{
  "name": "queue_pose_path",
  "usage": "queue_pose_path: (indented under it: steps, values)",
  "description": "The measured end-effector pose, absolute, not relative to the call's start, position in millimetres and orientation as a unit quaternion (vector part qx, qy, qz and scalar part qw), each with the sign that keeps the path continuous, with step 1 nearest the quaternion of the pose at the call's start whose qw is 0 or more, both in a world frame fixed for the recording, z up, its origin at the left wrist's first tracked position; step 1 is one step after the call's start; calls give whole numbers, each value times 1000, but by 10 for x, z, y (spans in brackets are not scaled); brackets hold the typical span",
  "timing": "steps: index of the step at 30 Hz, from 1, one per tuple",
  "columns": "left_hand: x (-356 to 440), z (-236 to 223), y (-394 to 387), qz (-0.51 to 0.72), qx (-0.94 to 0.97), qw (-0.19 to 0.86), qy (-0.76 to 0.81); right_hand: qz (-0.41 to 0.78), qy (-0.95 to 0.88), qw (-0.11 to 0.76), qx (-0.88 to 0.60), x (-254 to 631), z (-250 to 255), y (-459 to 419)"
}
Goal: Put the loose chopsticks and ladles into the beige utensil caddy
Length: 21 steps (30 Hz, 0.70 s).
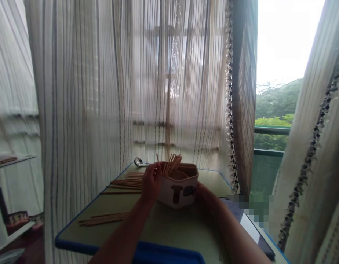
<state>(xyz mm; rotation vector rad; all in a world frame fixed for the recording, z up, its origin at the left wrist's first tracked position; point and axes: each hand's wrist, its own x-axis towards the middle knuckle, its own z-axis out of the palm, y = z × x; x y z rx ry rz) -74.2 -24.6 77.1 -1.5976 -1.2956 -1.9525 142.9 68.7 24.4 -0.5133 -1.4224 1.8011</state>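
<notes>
A white utensil holder (pixel 165 192) with dark lettering and a brown inside stands on the table in front of me. Several light wooden chopsticks (pixel 173 163) lean in its left part. My left hand (pixel 151 183) is at the holder's left rim, fingers pinched round a thin stick that looks like a chopstick (pixel 157 157). On the holder's right side rests my right hand (pixel 200 189), gripping its wall; most of its fingers are hidden behind it. Left of the holder lie darker chopsticks (pixel 125 185), and a separate bunch of chopsticks (pixel 103 219) lies nearer to me.
The pale table (pixel 186 231) has a blue edge. A metal slotted ladle (pixel 138 161) lies at its back left. A dark flat device (pixel 241 220) is on the right side. Striped curtains (pixel 103 91) hang close behind the table; a railing (pixel 272 131) shows outside.
</notes>
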Motion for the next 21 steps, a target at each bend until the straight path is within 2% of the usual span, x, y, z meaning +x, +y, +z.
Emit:
queue_pose_path:
  steps: [6, 12, 16, 21]
  values:
    - [-764, 760, -210, -691, -543, 144, -455, 704, -562, 382, -207, 1440, 226, 716]
    - [-819, 851, -411, -753, -486, 244, -371, 695, -564, 392, -214, 1442, 224, 699]
    - [-772, 873, -514, -705, -559, 272, -341, 687, -574, 390, -216, 1449, 238, 694]
    - [-698, 850, -493, -651, -623, 253, -353, 692, -575, 379, -217, 1455, 254, 680]
